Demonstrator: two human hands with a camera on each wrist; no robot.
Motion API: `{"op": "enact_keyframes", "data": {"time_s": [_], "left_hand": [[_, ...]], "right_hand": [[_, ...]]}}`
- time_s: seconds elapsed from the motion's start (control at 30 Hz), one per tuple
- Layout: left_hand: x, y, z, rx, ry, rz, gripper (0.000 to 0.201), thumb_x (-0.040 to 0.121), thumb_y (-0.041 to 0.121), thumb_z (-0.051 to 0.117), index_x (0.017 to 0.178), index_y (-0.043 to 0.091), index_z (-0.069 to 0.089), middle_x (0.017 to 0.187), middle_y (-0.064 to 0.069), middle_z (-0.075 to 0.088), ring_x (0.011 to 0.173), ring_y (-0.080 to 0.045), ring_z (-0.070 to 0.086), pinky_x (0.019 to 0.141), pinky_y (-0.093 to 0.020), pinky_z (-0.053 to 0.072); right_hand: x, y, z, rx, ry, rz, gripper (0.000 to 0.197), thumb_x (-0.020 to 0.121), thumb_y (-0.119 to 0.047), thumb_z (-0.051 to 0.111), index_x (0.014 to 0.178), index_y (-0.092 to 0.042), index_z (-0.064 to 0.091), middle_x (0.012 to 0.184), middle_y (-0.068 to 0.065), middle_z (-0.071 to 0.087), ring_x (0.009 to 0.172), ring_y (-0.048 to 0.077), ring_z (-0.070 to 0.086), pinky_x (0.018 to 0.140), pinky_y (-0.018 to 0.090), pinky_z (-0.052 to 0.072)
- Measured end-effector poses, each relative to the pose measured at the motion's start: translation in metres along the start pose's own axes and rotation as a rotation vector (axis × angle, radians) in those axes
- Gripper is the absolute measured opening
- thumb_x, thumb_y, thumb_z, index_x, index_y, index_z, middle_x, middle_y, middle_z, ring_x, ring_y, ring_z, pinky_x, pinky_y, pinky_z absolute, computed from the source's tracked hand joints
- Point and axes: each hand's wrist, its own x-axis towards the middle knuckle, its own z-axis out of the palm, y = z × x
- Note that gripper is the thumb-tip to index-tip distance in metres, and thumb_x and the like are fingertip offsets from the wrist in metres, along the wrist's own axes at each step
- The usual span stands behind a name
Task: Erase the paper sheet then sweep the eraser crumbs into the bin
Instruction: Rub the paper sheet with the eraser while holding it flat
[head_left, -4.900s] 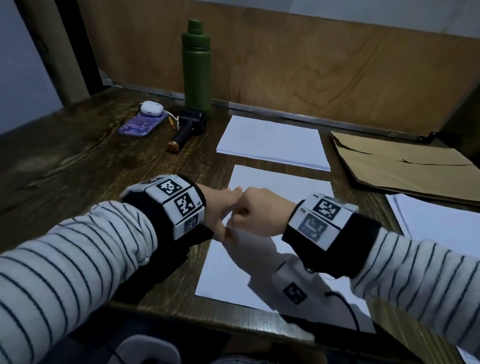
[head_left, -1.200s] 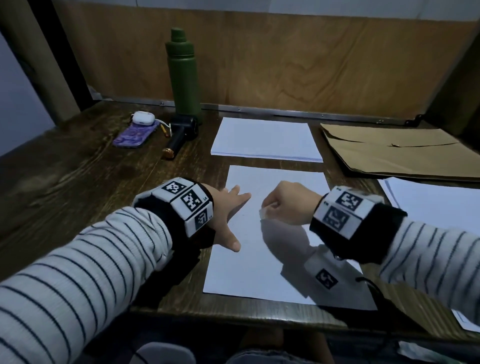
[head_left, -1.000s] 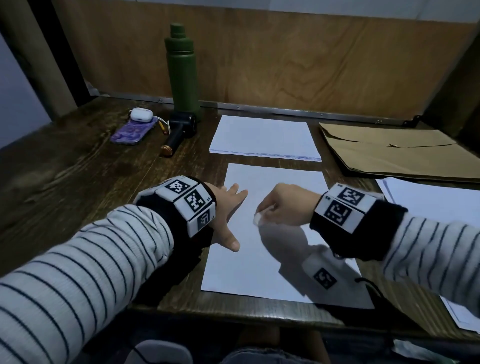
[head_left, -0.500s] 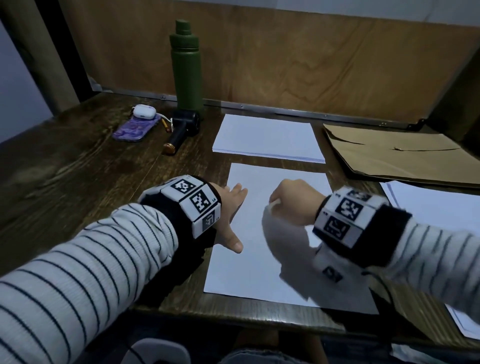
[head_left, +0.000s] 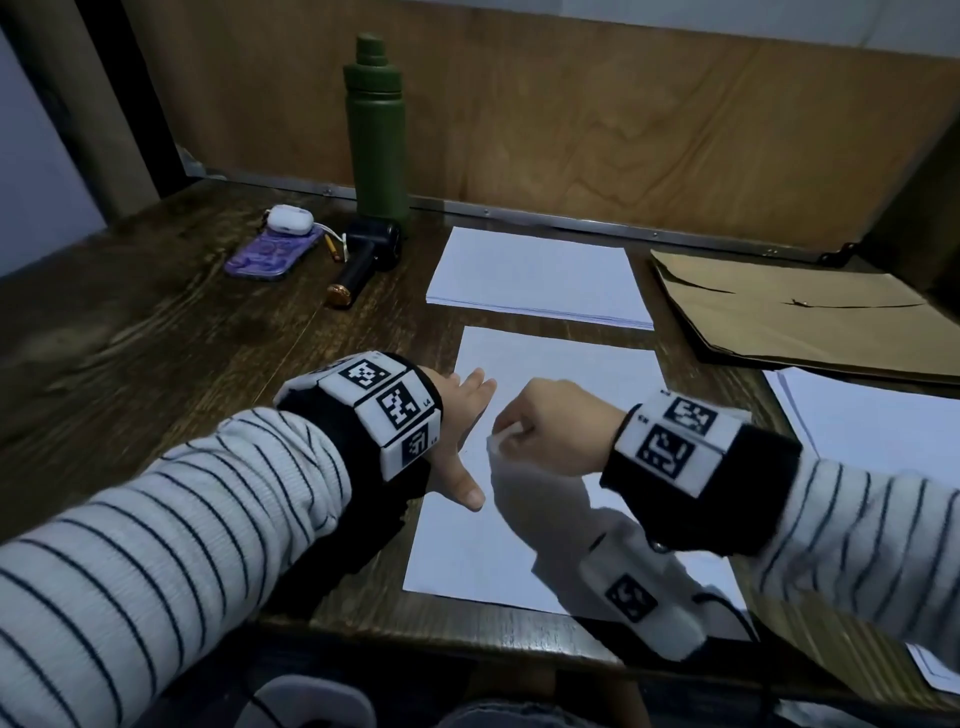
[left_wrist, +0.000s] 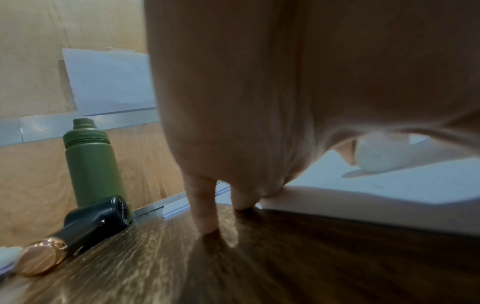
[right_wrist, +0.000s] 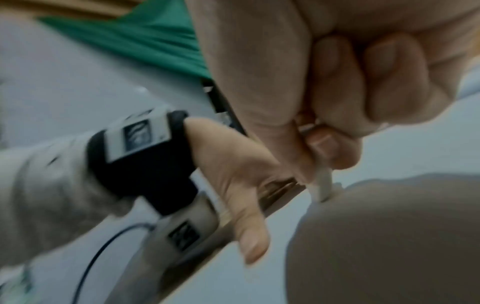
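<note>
My right hand (head_left: 558, 426) pinches a small white eraser (head_left: 506, 434), fingers curled around it, its tip down on the paper sheet (head_left: 561, 364) near the sheet's left-middle. My left hand (head_left: 460, 431) is flat, fingers straight and spread, pressing the sheet's left edge at about 9 o'clock from the eraser; thumb on paper, the outer fingertips (left_wrist: 205, 218) on the bare tabletop (head_left: 156, 338).

Step in hand looks like erasing. To do it well: keep the left hand pinning close to the rubbing spot so the sheet doesn't buckle or slide, use short strokes pulling away from the pinned edge, moderate pressure to avoid tearing. Marks on the paper are too faint to judge.

Crumbs not clearly visible. No bin in view, so can't tell where the sweep goes. Green bottle (head_left: 376, 130) at 11 o'clock, spare paper stack (head_left: 540, 275) at 12.
</note>
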Motion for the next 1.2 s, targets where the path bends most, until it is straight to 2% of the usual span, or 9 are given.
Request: {"op": "enact_keyframes", "data": {"time_s": [0.2, 0.27, 0.37, 0.57, 0.73, 0.8, 0.9, 1.07, 1.2], "left_hand": [[-0.006, 0.003, -0.005, 0.017, -0.006, -0.008, 0.126, 0.071, 0.068, 0.064, 0.149, 0.016, -0.02, 0.159, -0.002, -0.018, 0.149, -0.022, -0.001, 0.118, -0.041, 0.015], [-0.004, 0.002, -0.003, 0.01, -0.007, -0.009, 0.126, 0.07, 0.067, 0.065, 0.149, 0.017, -0.02, 0.159, -0.002, -0.018, 0.149, -0.023, -0.002, 0.118, -0.043, 0.014], [0.0, -0.001, -0.001, -0.007, -0.006, 0.01, 0.128, 0.069, 0.068, 0.065, 0.149, 0.017, -0.02, 0.159, -0.003, -0.018, 0.149, -0.023, -0.006, 0.118, -0.044, 0.012], [0.0, -0.002, 0.001, -0.014, -0.012, 0.008, 0.128, 0.069, 0.068, 0.065, 0.149, 0.016, -0.021, 0.159, -0.001, -0.02, 0.148, -0.02, -0.007, 0.118, -0.042, 0.012], [0.0, -0.001, 0.001, -0.023, 0.005, 0.037, 0.128, 0.069, 0.067, 0.065, 0.149, 0.016, -0.02, 0.159, -0.004, -0.018, 0.149, -0.023, -0.005, 0.117, -0.044, 0.013], [-0.003, -0.001, 0.001, -0.003, -0.002, 0.011, 0.126, 0.071, 0.068, 0.063, 0.149, 0.017, -0.021, 0.159, -0.001, -0.019, 0.149, -0.02, -0.003, 0.117, -0.041, 0.015], [-0.007, 0.001, -0.002, 0.015, -0.011, -0.002, 0.125, 0.071, 0.069, 0.062, 0.149, 0.018, -0.021, 0.159, 0.0, -0.02, 0.149, -0.02, -0.002, 0.117, -0.04, 0.016], [-0.006, 0.002, -0.001, 0.013, 0.0, -0.007, 0.125, 0.071, 0.068, 0.062, 0.149, 0.016, -0.021, 0.159, -0.003, -0.019, 0.149, -0.021, -0.001, 0.117, -0.039, 0.014], [-0.006, 0.002, -0.004, 0.016, -0.015, -0.014, 0.126, 0.071, 0.068, 0.063, 0.149, 0.015, -0.021, 0.159, -0.002, -0.02, 0.149, -0.02, -0.003, 0.117, -0.039, 0.014]], "right_hand": [[0.026, 0.017, -0.023, -0.016, 0.082, 0.11, 0.031, 0.089, -0.019, 0.053, 0.115, -0.01, 0.068, 0.119, 0.006, 0.067, 0.112, 0.025, 0.061, 0.09, 0.029, 0.048], [0.024, 0.008, -0.014, -0.039, 0.062, 0.069, 0.03, 0.091, -0.017, 0.05, 0.115, -0.01, 0.067, 0.119, 0.008, 0.067, 0.109, 0.025, 0.062, 0.091, 0.029, 0.047], [0.011, -0.003, -0.002, -0.037, -0.022, -0.029, 0.029, 0.091, -0.018, 0.051, 0.113, -0.014, 0.069, 0.113, 0.006, 0.069, 0.095, 0.02, 0.061, 0.081, 0.025, 0.044], [0.028, 0.016, -0.02, -0.096, 0.072, 0.104, 0.034, 0.09, -0.019, 0.052, 0.12, -0.009, 0.062, 0.123, 0.014, 0.063, 0.114, 0.031, 0.059, 0.092, 0.035, 0.048], [0.015, -0.006, -0.003, -0.046, -0.025, 0.009, 0.03, 0.09, -0.018, 0.055, 0.117, -0.011, 0.066, 0.114, 0.01, 0.067, 0.098, 0.024, 0.06, 0.076, 0.024, 0.039], [0.023, 0.004, -0.012, -0.074, -0.01, 0.056, 0.031, 0.09, -0.019, 0.056, 0.118, -0.012, 0.066, 0.117, 0.007, 0.067, 0.104, 0.022, 0.062, 0.081, 0.024, 0.044], [0.029, 0.02, -0.021, -0.106, 0.061, 0.104, 0.034, 0.089, -0.019, 0.052, 0.121, -0.01, 0.063, 0.123, 0.012, 0.063, 0.114, 0.029, 0.059, 0.094, 0.034, 0.048], [0.002, 0.0, -0.003, -0.004, -0.067, -0.046, 0.03, 0.09, -0.022, 0.054, 0.116, -0.018, 0.068, 0.116, 0.001, 0.068, 0.109, 0.02, 0.061, 0.086, 0.024, 0.043], [0.017, 0.014, -0.021, -0.045, 0.028, 0.074, 0.03, 0.089, -0.019, 0.057, 0.116, -0.015, 0.069, 0.12, 0.002, 0.068, 0.112, 0.02, 0.062, 0.092, 0.026, 0.047]]}}
